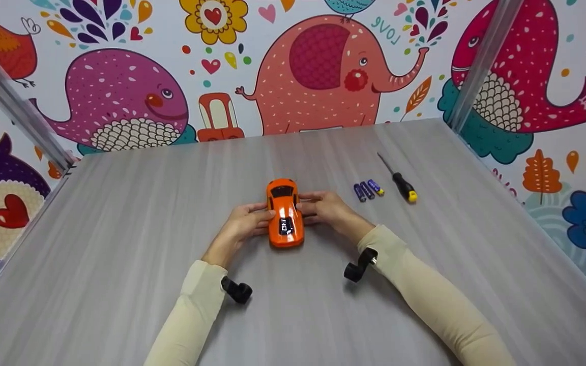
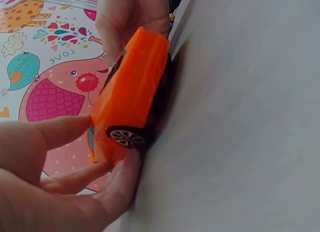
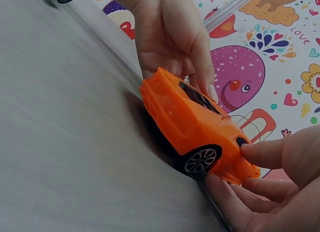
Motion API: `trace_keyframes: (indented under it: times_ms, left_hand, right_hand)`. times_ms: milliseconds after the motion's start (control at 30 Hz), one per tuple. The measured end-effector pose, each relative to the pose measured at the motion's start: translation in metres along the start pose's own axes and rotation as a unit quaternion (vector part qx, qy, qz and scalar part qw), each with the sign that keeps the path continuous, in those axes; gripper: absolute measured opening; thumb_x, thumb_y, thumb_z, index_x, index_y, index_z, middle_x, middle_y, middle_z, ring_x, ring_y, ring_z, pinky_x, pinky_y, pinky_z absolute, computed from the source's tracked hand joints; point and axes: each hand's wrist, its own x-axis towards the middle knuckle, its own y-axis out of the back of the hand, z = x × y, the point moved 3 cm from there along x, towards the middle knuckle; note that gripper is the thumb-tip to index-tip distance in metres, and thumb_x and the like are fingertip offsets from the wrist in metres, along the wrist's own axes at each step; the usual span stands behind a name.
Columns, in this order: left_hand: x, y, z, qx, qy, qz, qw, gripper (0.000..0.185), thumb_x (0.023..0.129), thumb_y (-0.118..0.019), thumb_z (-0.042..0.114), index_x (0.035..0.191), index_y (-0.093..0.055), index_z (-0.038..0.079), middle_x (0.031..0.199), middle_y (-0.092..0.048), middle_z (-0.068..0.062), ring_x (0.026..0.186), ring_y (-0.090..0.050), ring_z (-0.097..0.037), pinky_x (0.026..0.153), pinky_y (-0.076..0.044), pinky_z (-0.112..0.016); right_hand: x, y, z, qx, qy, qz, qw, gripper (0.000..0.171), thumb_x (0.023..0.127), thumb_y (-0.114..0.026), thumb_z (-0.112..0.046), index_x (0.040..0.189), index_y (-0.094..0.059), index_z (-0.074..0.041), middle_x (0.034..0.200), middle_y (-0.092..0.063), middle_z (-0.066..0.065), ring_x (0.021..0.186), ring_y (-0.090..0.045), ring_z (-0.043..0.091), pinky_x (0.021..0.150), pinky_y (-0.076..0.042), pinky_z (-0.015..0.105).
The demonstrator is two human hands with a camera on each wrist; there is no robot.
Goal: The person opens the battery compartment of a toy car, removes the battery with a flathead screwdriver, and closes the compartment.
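Observation:
An orange toy car (image 1: pixel 285 206) with dark windows and a black panel on its top is between both hands, in the middle of the grey table (image 1: pixel 171 305). My left hand (image 1: pixel 242 222) grips its left side, thumb towards the top and the other fingers low along the side. On the opposite side my right hand (image 1: pixel 329 207) holds it the same way. One spoked wheel (image 2: pixel 126 137) shows in the left wrist view, and another wheel (image 3: pixel 201 161) in the right wrist view. The car's underside is hidden, and I cannot tell whether it touches the table.
To the right of the car lie three small batteries (image 1: pixel 367 190) side by side. Beyond them is a screwdriver (image 1: pixel 404 187) with a black and yellow handle, its shaft pointing away. A wall with cartoon animals (image 1: pixel 318 76) borders the table's far edge.

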Motion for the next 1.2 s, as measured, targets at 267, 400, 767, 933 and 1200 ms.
trace_keyframes:
  times_ms: [267,400,767,933,1200]
  left_hand:
    - [0.001,0.0,0.001,-0.001,-0.001,0.016,0.9999,0.054,0.097,-0.065,0.013,0.144,-0.048,-0.006,0.135,-0.061,-0.027,0.099,-0.069,-0.02,0.097,-0.056,-0.039]
    - [0.001,0.0,0.002,-0.003,-0.01,0.023,0.9997,0.053,0.097,-0.065,0.012,0.142,-0.048,-0.009,0.134,-0.061,-0.029,0.095,-0.069,-0.02,0.095,-0.057,-0.038]
    - [-0.001,0.003,0.002,0.001,0.006,0.031,0.9995,0.049,0.097,-0.064,0.01,0.142,-0.052,-0.003,0.137,-0.06,-0.024,0.112,-0.067,-0.027,0.094,-0.058,-0.039]
    - [-0.002,0.003,0.004,0.007,0.01,0.03,0.9995,0.05,0.1,-0.06,0.017,0.146,-0.048,0.002,0.137,-0.06,-0.022,0.115,-0.065,-0.027,0.095,-0.057,-0.04]
    - [-0.005,0.009,0.015,0.1,-0.009,0.04,0.9941,0.062,0.106,-0.048,0.035,0.155,-0.032,0.001,0.123,-0.061,-0.018,0.1,-0.062,-0.022,0.09,-0.058,-0.039]
  right_hand:
    - [0.003,0.0,-0.001,-0.013,-0.002,0.011,1.0,0.048,0.095,-0.067,-0.009,0.141,-0.055,-0.001,0.138,-0.061,0.02,0.106,-0.07,0.025,0.09,-0.059,0.035]
    - [0.004,-0.002,-0.002,-0.019,0.002,0.019,1.0,0.048,0.094,-0.068,-0.008,0.14,-0.056,-0.001,0.14,-0.06,0.02,0.113,-0.068,0.028,0.091,-0.059,0.036]
    - [0.001,-0.002,-0.008,-0.033,-0.023,0.005,0.999,0.048,0.098,-0.065,-0.018,0.142,-0.054,-0.003,0.142,-0.059,0.018,0.121,-0.065,0.029,0.09,-0.059,0.037]
    - [-0.001,0.009,-0.016,-0.039,-0.032,0.001,0.999,0.052,0.101,-0.059,-0.028,0.144,-0.049,0.0,0.145,-0.056,0.019,0.128,-0.059,0.034,0.091,-0.059,0.041]
    - [-0.002,0.028,-0.023,-0.112,-0.006,0.038,0.993,0.056,0.104,-0.052,-0.039,0.143,-0.05,0.0,0.14,-0.059,0.019,0.124,-0.061,0.031,0.094,-0.058,0.04]
